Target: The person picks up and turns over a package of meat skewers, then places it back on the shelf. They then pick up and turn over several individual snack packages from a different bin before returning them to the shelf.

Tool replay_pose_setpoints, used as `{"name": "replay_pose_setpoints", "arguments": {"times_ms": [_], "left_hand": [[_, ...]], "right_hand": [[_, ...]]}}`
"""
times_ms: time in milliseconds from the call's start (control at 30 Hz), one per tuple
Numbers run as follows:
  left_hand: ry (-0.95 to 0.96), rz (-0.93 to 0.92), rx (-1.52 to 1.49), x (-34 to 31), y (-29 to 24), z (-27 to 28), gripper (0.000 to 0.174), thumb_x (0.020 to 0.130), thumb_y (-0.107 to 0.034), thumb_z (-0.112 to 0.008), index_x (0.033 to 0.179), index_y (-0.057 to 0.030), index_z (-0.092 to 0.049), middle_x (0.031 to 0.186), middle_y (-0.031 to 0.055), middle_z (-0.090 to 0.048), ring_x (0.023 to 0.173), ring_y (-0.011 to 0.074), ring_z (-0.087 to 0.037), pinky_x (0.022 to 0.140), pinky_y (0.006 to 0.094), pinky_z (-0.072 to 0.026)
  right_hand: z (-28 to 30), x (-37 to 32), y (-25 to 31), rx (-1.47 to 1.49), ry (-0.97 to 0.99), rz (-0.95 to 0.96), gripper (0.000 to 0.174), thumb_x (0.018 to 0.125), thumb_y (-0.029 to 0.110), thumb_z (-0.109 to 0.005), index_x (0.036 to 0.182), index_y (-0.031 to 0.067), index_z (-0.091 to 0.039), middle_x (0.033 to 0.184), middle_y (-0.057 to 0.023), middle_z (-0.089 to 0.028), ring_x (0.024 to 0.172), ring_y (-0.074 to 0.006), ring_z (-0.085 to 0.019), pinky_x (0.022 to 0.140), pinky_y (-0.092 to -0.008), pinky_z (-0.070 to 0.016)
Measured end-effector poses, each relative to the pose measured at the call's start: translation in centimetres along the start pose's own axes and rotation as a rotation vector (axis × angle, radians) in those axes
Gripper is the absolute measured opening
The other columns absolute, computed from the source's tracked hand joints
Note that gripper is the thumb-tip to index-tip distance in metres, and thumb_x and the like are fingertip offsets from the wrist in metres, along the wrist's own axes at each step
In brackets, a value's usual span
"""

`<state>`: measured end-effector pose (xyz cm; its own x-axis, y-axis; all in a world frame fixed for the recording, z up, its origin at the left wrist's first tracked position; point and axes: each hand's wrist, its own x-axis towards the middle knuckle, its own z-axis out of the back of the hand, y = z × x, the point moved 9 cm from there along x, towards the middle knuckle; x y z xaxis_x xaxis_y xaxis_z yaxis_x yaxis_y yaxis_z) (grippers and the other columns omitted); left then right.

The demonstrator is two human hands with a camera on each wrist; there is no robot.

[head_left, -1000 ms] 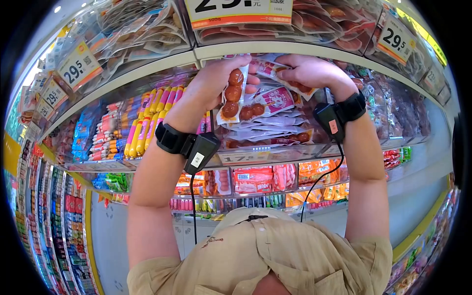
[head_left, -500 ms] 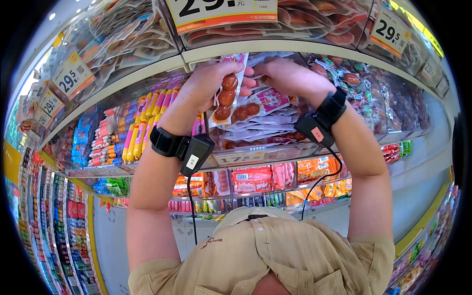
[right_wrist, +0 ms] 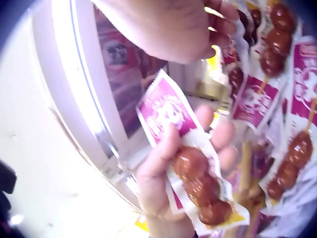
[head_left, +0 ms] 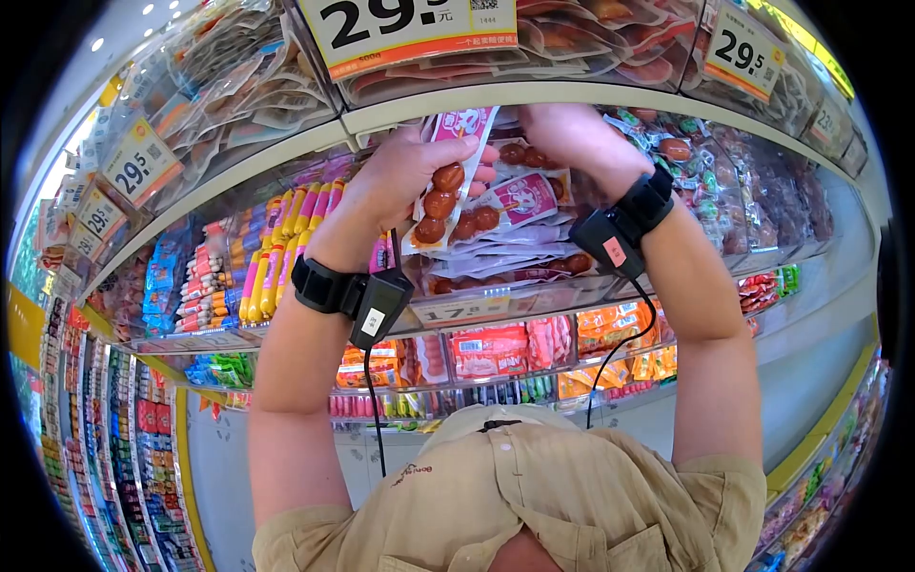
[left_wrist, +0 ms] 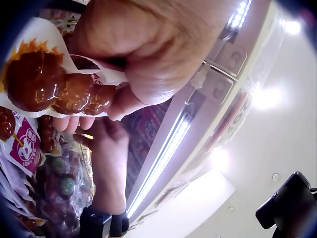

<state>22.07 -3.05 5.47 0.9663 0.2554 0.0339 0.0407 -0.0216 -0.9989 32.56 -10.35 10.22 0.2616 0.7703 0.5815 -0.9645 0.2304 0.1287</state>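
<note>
My left hand [head_left: 405,172] grips a clear-and-purple packet of skewered meatballs [head_left: 440,205], brown and glossy, with the thumb across its front. In the right wrist view, the thumb lies just above the top meatball of this packet [right_wrist: 203,191], and a purple strip shows behind it. My right hand [head_left: 577,143], blurred, reaches into the bin at the back, above more meatball packets [head_left: 510,205]. The right wrist view has its fingers [right_wrist: 223,25] bent and spread beside the packets, with no packet seen between them. Some of its fingertips are hidden in the head view.
A shelf edge with a price tag [head_left: 419,24] runs close above both hands. Yellow-wrapped sausages [head_left: 276,253] fill the bin to the left; wrapped round snacks [head_left: 677,153] lie to the right. The bin's clear front wall [head_left: 467,307] and lower shelves are nearer the body.
My right hand has come off the packet it touched and moved left and deeper into the bin. The left hand keeps its packet, shifted slightly left and down. The head view has shifted a little.
</note>
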Motion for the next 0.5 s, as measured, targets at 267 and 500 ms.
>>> {"name": "replay_pose_setpoints", "arguments": {"times_ms": [267, 500], "left_hand": [[0.033, -0.043, -0.011, 0.2, -0.2, -0.3, 0.036, 0.087, -0.020, -0.058, 0.117, -0.0011, -0.049, 0.105, 0.0139, -0.062, 0.090, 0.0214, -0.062, 0.077, 0.0328, -0.0525], [-0.051, -0.001, -0.153, 0.4, 0.0, 0.5, 0.037, 0.090, -0.026, -0.053, 0.120, -0.0029, -0.049, 0.105, 0.0129, -0.063, 0.087, 0.0205, -0.065, 0.075, 0.0322, -0.0542]], "right_hand": [[-3.0, -0.8, -1.6, 1.074, 0.409, -0.317, 0.037, 0.087, 0.041, -0.056, 0.090, 0.0053, -0.064, 0.081, -0.0040, -0.064, 0.070, -0.0109, -0.059, 0.060, -0.0250, -0.0466], [-2.3, -0.7, -2.1, 1.031, 0.324, -0.292, 0.031, 0.089, 0.035, -0.055, 0.098, 0.0062, -0.063, 0.088, -0.0044, -0.064, 0.076, -0.0108, -0.059, 0.066, -0.0247, -0.0462]]}}
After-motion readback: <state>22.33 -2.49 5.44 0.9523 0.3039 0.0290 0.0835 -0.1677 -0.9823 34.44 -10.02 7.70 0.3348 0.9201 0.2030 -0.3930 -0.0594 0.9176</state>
